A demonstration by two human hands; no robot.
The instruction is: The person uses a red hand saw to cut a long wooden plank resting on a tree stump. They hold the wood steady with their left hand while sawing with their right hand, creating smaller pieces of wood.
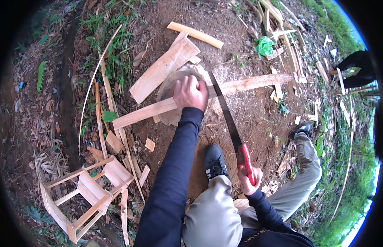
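Observation:
A long narrow wooden plank [253,84] lies slantwise across a round tree stump [171,118]. Over the stump, my left hand [190,92] is closed on the plank and holds it down. Just right of that hand, the dark blade of a handsaw [227,113] crosses the plank at its edge, toothed length pointing away from me. My right hand [250,180] is wrapped round the saw's red handle. A wider board [164,70] leans against the far left side of the stump.
Another wood strip [195,35] lies beyond the stump. A small wooden frame with slats [92,189] stands at lower left among offcuts. At upper right are piled planks [292,53] and a green plastic bag [264,46]. My shoe [215,160] is close to the stump.

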